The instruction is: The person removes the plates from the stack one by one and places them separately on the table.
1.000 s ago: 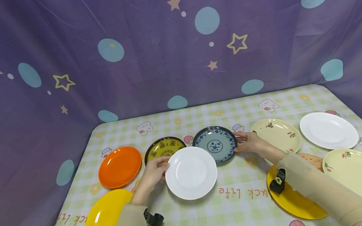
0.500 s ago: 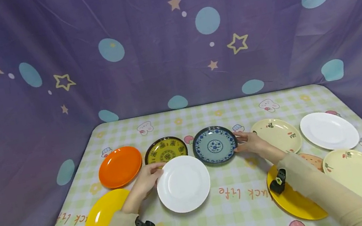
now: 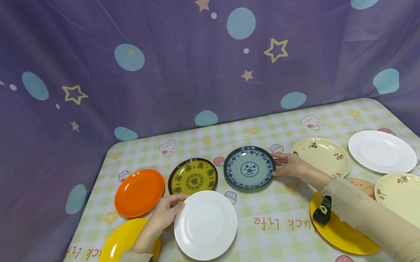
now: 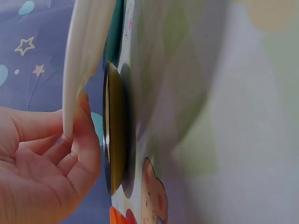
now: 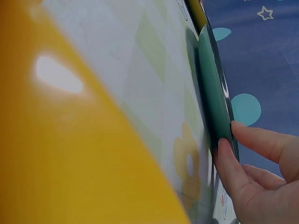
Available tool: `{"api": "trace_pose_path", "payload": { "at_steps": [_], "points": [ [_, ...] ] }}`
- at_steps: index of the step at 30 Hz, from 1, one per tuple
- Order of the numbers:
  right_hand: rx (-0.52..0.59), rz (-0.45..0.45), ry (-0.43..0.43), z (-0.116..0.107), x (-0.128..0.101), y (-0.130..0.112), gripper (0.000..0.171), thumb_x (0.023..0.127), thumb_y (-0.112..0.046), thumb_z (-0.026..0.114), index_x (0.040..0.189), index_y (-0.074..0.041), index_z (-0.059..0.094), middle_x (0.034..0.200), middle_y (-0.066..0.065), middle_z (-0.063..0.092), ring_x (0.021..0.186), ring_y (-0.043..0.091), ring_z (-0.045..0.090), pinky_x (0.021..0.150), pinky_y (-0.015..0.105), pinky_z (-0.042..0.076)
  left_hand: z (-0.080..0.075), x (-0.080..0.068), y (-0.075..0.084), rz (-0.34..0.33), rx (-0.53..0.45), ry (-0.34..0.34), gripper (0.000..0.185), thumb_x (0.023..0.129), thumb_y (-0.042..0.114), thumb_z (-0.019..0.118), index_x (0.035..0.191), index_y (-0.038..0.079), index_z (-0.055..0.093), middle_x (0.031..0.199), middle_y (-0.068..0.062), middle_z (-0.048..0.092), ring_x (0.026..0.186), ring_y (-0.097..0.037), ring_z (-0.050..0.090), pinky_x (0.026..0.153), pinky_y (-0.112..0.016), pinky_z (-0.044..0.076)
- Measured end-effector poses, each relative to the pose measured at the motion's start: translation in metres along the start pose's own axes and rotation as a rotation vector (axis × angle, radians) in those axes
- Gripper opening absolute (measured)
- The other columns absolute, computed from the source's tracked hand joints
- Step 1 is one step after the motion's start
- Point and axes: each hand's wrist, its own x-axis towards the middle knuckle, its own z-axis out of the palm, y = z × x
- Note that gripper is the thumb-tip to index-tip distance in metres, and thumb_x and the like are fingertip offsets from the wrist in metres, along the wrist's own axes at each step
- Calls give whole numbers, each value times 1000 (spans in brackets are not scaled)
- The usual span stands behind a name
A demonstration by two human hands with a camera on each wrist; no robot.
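My left hand (image 3: 166, 213) pinches the left rim of a round white plate (image 3: 206, 225). In the left wrist view that white plate (image 4: 88, 42) stands off the cloth, thumb on one face and curled fingers on the other. Behind it lies a yellow-green patterned plate (image 3: 193, 178) with a dark rim. My right hand (image 3: 292, 167) holds the right rim of a blue-and-white floral plate (image 3: 249, 168). From the right wrist, thumb and fingers sit on either side of the edge of this floral plate (image 5: 212, 88), whose green underside shows.
At left lie an orange plate (image 3: 139, 193) and a yellow plate (image 3: 119, 248). At right are a cream plate (image 3: 320, 156), another white plate (image 3: 381, 151), a larger cream plate (image 3: 419, 207) and a yellow plate (image 3: 346, 235) partly under my right sleeve. A purple curtain (image 3: 187, 93) hangs behind.
My left hand has drawn the white plate leftward and nearer to me, away from the floral plate, uncovering more of the yellow-green plate. My right hand has stayed at the floral plate's rim.
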Motion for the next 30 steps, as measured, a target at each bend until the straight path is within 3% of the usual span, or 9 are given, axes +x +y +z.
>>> {"api": "trace_pose_path", "payload": {
  "at_steps": [3,7,11,14,20,30],
  "points": [
    [-2,-2,3,0,-1,0,68,75,4,64,135,1,32,132,27,35,115,36,44,91,34,45,-2,-2,-3,24,-3,-28,26,90,2,45,111,-6,57,93,-17,61,47,-11,43,39,-21,39],
    [21,-18,-6,0,-2,1,68,75,5,64,135,1,32,132,27,35,115,36,44,86,30,48,-4,-4,-6,54,38,-37,25,89,1,45,110,-7,57,100,-19,59,72,-16,55,58,-24,50],
    [54,-23,-9,1,-2,1,68,75,6,64,135,2,32,131,28,35,113,35,46,77,23,51,-5,-5,-8,44,84,-32,24,89,2,47,108,-5,59,104,-17,59,88,-21,54,71,-28,51],
    [40,-22,-2,1,-2,1,68,75,5,64,135,1,32,131,27,36,113,36,46,80,26,51,-6,-6,-11,40,88,-42,23,89,3,47,107,-5,60,103,-17,59,89,-22,53,72,-29,50],
    [-12,-10,11,0,-1,0,67,75,3,64,135,0,33,132,25,36,119,36,39,100,40,34,-8,-6,-17,51,57,-87,23,90,3,45,106,-6,59,101,-18,59,87,-21,54,69,-28,51],
    [-19,5,5,0,0,0,69,75,3,64,135,-1,32,133,26,35,121,37,35,96,39,39,-7,-5,-20,-32,93,-53,22,88,1,46,103,-2,63,100,-13,60,89,-20,52,72,-27,49]
  ]
}}
